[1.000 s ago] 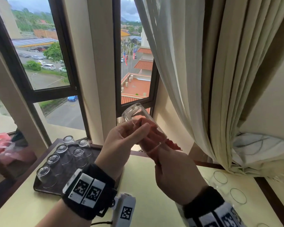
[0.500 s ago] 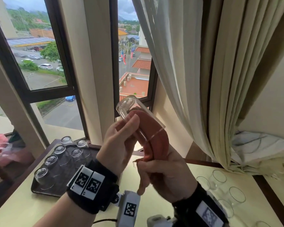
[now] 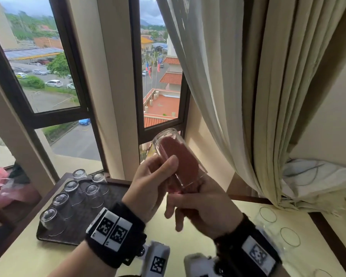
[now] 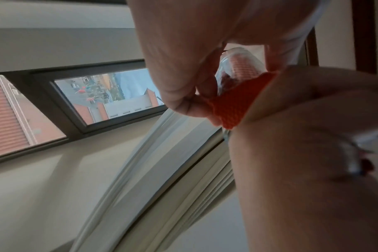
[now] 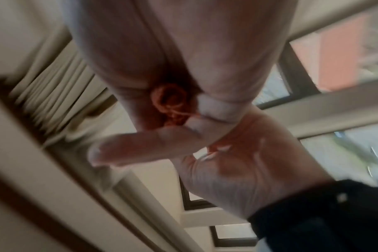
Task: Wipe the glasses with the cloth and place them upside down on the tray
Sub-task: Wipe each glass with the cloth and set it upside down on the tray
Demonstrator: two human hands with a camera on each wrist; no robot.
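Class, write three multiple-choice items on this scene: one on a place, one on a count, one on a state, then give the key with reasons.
1. Where is the red cloth?
A. on the tray
B. inside the held glass
C. on the sill

2. How many glasses stand on the tray?
A. three
B. six
C. nine

3. How do the tray's glasses stand?
A. upside down
B. upright
C. on their sides

Key: B, red shows through the glass wall; B, six bases are countable; A, their bases face up.
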